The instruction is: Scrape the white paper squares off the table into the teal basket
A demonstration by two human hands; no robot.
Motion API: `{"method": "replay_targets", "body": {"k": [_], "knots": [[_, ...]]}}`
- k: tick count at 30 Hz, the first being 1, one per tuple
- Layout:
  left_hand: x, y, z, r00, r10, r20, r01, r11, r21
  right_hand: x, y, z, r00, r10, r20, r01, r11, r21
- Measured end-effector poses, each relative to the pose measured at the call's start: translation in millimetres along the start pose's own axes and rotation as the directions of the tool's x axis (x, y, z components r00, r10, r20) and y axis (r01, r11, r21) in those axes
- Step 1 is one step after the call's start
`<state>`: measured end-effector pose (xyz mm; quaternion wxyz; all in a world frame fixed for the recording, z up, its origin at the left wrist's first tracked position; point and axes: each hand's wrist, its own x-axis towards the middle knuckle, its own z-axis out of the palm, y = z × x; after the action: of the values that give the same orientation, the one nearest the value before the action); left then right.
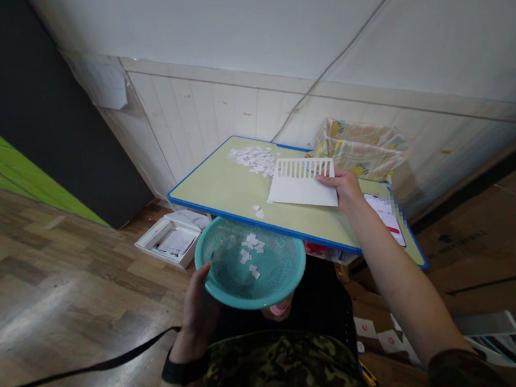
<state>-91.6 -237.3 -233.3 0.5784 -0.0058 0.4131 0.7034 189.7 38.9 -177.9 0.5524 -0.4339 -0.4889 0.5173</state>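
Note:
My left hand (200,302) grips the left rim of a teal plastic colander (290,277), held just below the table's front edge. Several white paper scraps (252,249) lie inside it. In my right hand (345,186) is a flat white scraper (301,188) with a row of slots along its far edge, its thumb on top. The scraper is over the pale yellow table (210,180), and a pile of white paper pieces (256,159) lies behind and left of it. A few loose scraps (258,211) rest near the front edge.
A fabric-lined basket (359,148) stands at the table's back right. At the right end lies a phone (386,219) with a lit screen. An open white box (170,241) sits on the floor to the left. Cardboard (500,234) stands at the right.

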Motion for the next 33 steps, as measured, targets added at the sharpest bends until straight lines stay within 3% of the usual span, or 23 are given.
{"method": "replay_targets", "body": {"k": [6, 15, 33], "knots": [[-0.8, -0.4, 0.2, 1.000, 0.010, 0.007, -0.010, 1.000, 0.008, -2.6, 4.1, 5.4, 0.999, -0.003, 0.054, 0.004, 1.000, -0.007], [-1.5, -0.8, 1.0, 1.000, 0.026, 0.010, -0.027, 0.999, 0.021, -12.9, 5.6, 13.0, 0.954, 0.062, 0.293, -0.035, 0.995, -0.095], [-6.2, 0.5, 6.2, 1.000, 0.002, 0.002, -0.002, 1.000, 0.011, -20.2, -1.4, 12.4, 0.924, 0.142, 0.356, -0.117, 0.989, -0.091]]}}
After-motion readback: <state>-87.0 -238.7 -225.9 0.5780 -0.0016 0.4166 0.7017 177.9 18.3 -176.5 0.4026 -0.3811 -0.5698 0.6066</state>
